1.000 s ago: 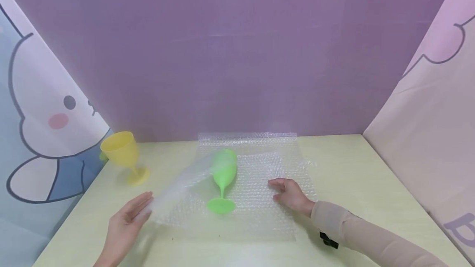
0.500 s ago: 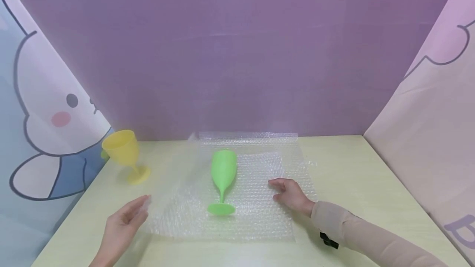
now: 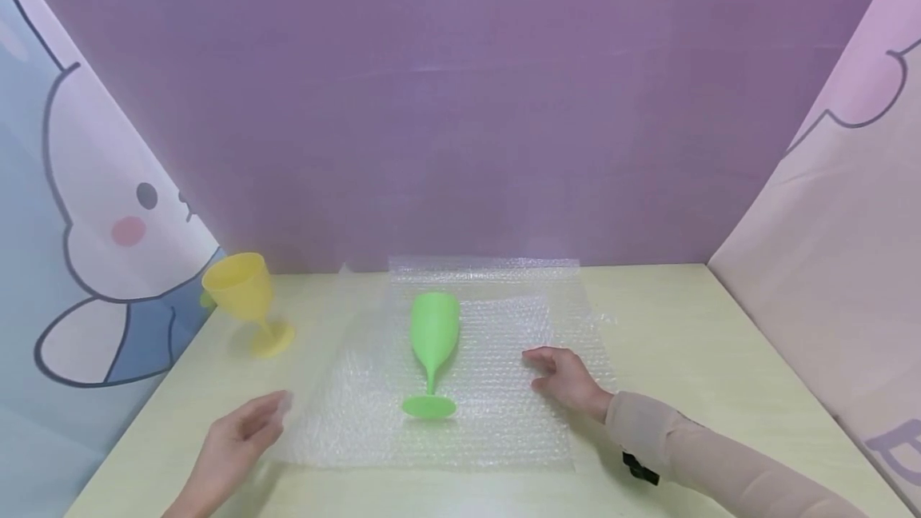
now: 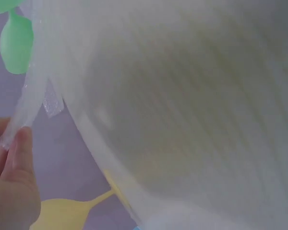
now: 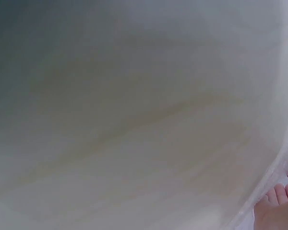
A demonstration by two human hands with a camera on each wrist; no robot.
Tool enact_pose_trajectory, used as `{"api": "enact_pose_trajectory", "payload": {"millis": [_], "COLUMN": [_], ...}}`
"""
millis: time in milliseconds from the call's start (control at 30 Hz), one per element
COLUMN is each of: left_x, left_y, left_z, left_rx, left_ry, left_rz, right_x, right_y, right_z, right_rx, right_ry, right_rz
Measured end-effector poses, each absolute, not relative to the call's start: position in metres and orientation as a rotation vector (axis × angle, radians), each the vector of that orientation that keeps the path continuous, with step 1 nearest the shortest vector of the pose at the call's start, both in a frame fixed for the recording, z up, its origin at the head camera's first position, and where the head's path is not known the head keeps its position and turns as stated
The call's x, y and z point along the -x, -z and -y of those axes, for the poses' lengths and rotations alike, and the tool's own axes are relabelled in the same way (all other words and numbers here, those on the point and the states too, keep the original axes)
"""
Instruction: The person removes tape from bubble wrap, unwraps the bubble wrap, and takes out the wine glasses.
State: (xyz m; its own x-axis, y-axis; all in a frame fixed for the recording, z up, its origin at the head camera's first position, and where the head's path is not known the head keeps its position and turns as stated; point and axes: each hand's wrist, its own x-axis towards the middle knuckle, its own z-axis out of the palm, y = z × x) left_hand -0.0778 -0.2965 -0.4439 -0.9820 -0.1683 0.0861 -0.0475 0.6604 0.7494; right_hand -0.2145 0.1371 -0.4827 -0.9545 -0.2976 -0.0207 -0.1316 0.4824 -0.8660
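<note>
A sheet of clear bubble wrap is spread on the table, and a green plastic goblet lies on it, foot toward me. My left hand pinches the wrap's left edge between thumb and fingers, slightly raised off the table; the left wrist view shows the wrap in that pinch. On the right part of the sheet rests my right hand, its fingers relaxed and thumb apart, gripping nothing. Only its fingers show at the corner of the right wrist view, beside the wrap's edge.
A yellow goblet stands upright at the back left, with a small green thing partly hidden behind it. The pale table ends at a purple back panel. Printed cartoon panels close off both sides.
My left hand has drawn the wrap's left flap leftward and down, off the green goblet it partly covered, so the sheet lies flatter. The right hand has stayed in place.
</note>
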Motion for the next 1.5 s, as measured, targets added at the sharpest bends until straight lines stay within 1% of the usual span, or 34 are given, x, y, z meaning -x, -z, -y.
{"api": "enact_pose_trajectory", "payload": {"millis": [200, 333, 400, 567, 633, 933, 1267, 1500], "left_x": [0.082, 0.086, 0.086, 0.085, 0.085, 0.094, 0.097, 0.097], "left_y": [0.447, 0.449, 0.451, 0.458, 0.459, 0.459, 0.466, 0.467], "left_z": [0.305, 0.311, 0.312, 0.305, 0.301, 0.301, 0.316, 0.318], "left_rx": [-0.169, -0.194, -0.128, 0.163, 0.210, 0.117, 0.012, 0.071], "left_ry": [1.158, 1.024, 0.903, 0.568, 0.522, 0.634, 1.040, 1.010], "left_rz": [2.869, 2.997, 3.002, 2.809, 2.788, 3.052, 3.195, 3.222], "right_x": [0.216, 0.215, 0.216, 0.216, 0.217, 0.218, 0.217, 0.217], "right_y": [0.485, 0.485, 0.486, 0.485, 0.484, 0.487, 0.486, 0.486], "right_z": [-0.137, -0.137, -0.137, -0.137, -0.138, -0.139, -0.138, -0.138], "right_rx": [0.359, 0.378, 0.380, 0.403, 0.426, 0.440, 0.407, 0.426], "right_ry": [1.469, 1.469, 1.475, 1.466, 1.462, 1.466, 1.450, 1.441], "right_rz": [-2.567, -2.574, -2.570, -2.573, -2.570, -2.549, -2.565, -2.584]}}
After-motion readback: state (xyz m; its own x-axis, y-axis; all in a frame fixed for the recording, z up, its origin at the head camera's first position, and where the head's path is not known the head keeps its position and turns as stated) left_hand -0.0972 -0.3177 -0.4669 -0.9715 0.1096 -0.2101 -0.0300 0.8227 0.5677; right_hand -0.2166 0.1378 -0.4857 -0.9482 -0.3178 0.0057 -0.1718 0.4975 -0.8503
